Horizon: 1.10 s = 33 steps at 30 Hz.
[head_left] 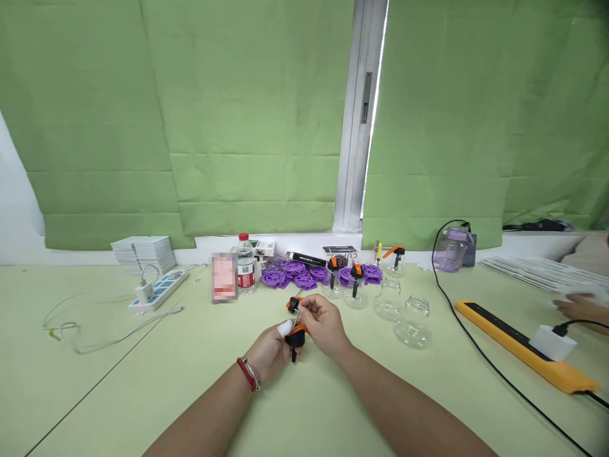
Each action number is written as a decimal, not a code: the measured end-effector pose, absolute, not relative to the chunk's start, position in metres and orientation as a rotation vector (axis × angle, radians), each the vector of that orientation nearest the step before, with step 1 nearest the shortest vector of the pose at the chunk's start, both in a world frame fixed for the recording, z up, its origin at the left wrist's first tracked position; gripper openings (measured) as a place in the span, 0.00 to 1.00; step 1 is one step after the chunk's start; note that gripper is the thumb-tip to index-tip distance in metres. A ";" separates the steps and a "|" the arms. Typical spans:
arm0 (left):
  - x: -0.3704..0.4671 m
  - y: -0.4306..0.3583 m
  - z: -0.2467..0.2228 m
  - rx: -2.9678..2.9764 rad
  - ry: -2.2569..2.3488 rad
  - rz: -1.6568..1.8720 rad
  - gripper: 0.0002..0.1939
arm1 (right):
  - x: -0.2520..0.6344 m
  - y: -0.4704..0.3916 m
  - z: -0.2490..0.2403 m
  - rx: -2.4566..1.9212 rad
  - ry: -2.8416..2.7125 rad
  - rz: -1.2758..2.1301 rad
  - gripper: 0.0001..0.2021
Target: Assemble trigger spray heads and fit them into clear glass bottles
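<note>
My left hand (269,353), with a red bracelet at the wrist and white wrapping on the thumb, grips a black and orange lid (295,338) whose black stem points down. My right hand (325,322) pinches a thin metal rod (295,319) just above that lid. Behind my fingers lies another black and orange lid (293,304). To the right stand two clear jars without lids, a nearer one (413,324) and a farther one (387,300). Jars with black and orange lids (356,285) stand behind, beside several purple plastic discs (304,279).
A red-capped bottle (246,266) stands behind on the left, near a white power strip (159,292) and loose cables. On the right are an orange power strip (523,346), a black cable and another person's hand (583,309).
</note>
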<state>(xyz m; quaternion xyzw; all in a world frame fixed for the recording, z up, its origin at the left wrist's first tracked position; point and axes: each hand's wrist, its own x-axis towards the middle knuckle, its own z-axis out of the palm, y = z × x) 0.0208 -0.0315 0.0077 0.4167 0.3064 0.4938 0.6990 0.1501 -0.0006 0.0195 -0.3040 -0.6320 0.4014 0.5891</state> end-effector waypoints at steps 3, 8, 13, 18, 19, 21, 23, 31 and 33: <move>0.021 -0.032 0.007 0.912 0.679 1.098 0.14 | 0.149 -0.002 0.021 -0.740 -1.479 0.913 0.05; 0.022 -0.032 0.004 0.882 0.716 1.078 0.14 | 0.149 -0.003 0.015 -0.855 -1.696 0.879 0.05; 0.021 -0.031 0.009 0.829 0.677 1.133 0.12 | 0.154 -0.008 0.019 -0.821 -1.957 0.590 0.06; 0.015 -0.031 0.014 0.790 0.672 1.166 0.15 | 0.158 -0.014 0.022 -0.727 -2.213 0.438 0.15; 0.014 -0.031 0.013 0.809 0.661 1.157 0.16 | 0.158 -0.015 0.022 -0.731 -2.251 0.414 0.17; 0.010 -0.031 0.013 0.881 0.640 1.124 0.17 | 0.159 -0.016 0.020 -0.738 -2.300 0.390 0.17; 0.007 -0.031 0.012 0.985 0.644 1.072 0.18 | 0.160 -0.016 0.019 -0.735 -2.319 0.423 0.17; -0.001 -0.033 0.016 1.394 0.855 0.908 0.19 | 0.160 -0.020 0.018 -0.612 -2.328 0.560 0.14; -0.001 -0.033 0.013 1.468 0.847 0.860 0.18 | 0.159 -0.019 0.018 -0.600 -2.364 0.510 0.12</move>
